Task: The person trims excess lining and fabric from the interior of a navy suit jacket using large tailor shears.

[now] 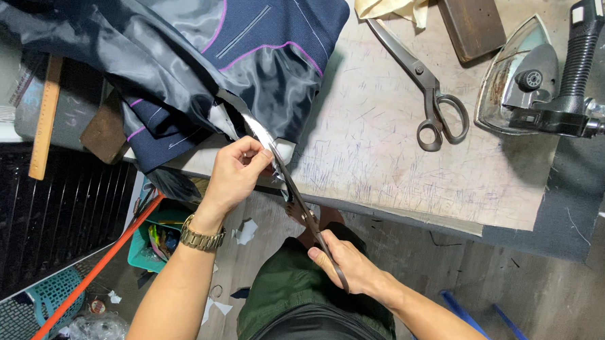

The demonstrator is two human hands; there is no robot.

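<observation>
Right hand (345,260) grips the handles of dark shears (295,190), blades angled up into pale fabric that the left hand (238,174) pinches at the counter (399,147) edge (a watch on that wrist). The navy jacket (185,56) lies bunched above; spare scissors (425,87) and an iron (545,72) rest farther right.

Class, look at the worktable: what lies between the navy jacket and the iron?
In the head view, a second pair of scissors lies on the scratched tabletop between the navy jacket and the iron.
</observation>
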